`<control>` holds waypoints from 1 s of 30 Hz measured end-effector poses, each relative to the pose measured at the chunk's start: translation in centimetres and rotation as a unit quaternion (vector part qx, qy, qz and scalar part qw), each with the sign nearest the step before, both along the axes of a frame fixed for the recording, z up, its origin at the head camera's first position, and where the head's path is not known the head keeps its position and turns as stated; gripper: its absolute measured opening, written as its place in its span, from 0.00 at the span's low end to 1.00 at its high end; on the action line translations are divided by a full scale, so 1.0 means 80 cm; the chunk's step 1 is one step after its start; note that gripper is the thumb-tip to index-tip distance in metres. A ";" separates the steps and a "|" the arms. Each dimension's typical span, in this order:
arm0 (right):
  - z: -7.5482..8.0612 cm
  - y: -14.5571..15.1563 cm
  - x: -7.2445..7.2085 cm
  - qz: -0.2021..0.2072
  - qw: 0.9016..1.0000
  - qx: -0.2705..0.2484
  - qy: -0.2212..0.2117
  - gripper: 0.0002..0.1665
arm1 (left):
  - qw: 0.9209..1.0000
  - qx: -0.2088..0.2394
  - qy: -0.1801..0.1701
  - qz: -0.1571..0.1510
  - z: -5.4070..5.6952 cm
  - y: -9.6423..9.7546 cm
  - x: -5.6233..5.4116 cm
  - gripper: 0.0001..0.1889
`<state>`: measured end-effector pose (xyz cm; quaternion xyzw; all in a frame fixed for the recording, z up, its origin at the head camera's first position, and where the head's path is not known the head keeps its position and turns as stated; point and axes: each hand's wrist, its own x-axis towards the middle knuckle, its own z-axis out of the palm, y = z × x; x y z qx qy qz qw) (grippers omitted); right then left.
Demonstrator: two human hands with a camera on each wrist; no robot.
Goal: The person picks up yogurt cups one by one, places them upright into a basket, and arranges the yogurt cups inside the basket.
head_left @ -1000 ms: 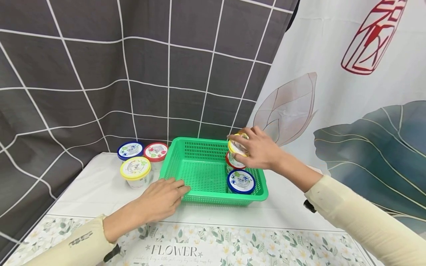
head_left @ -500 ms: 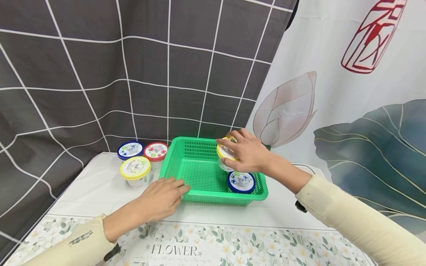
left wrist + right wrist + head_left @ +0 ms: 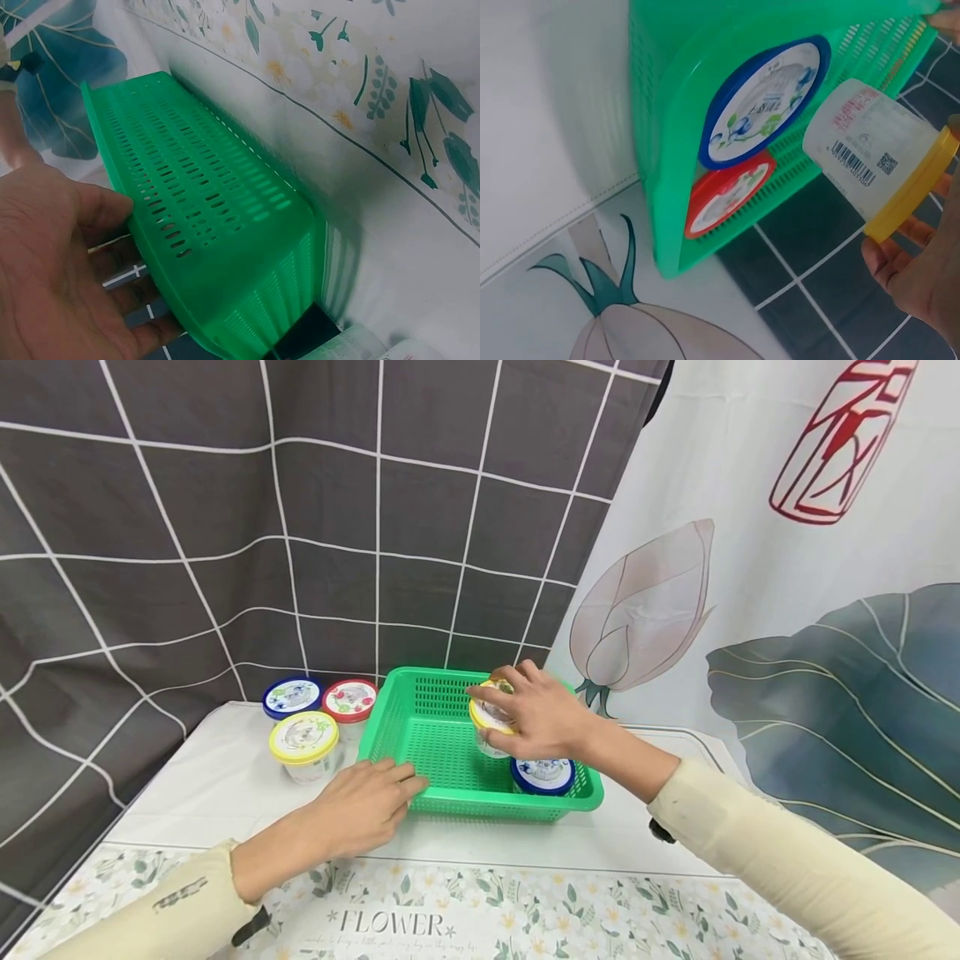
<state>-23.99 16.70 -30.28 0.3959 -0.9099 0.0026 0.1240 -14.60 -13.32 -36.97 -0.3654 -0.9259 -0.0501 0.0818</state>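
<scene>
Evidently in mid-carry, a yellow-lidded tub [image 3: 870, 154] was gripped about its lid, from above, by the fingers and thumb of the right hand [image 3: 546, 717]. It hung roughly upright within the outline of the green basket [image 3: 457, 802], right of the middle, and appeared raised off the basket's floor. Compared with the head view of one second earlier, hand and tub had shifted leftward, away from the far right corner. This displacement brought the tub over a bare stretch of the basket; the work was judged to be midway, since the tub was not yet released.

Just beside the held tub, at the near right corner, stood a blue-lidded tub [image 3: 545, 777], unmoved. Next to it, a red-lidded tub [image 3: 731, 196] stood at the far right corner, visible in the right wrist view but masked by the hand in the head view. The left hand [image 3: 366, 810] held the rim at the near left corner, its place unaltered, presumably to steady the basket.

Outside, left of the basket, three further tubs stood grouped on the white tablecloth [image 3: 191, 797]: one blue-lidded, one red-lidded and, nearest the person, one yellow-lidded. Behind them hung a grey checked curtain [image 3: 326, 497].
</scene>
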 end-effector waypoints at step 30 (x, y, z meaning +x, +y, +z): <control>-0.042 -0.034 0.014 0.000 0.993 0.026 -0.114 0.39 | 1.000 0.002 -0.005 0.000 0.001 0.002 0.000 0.18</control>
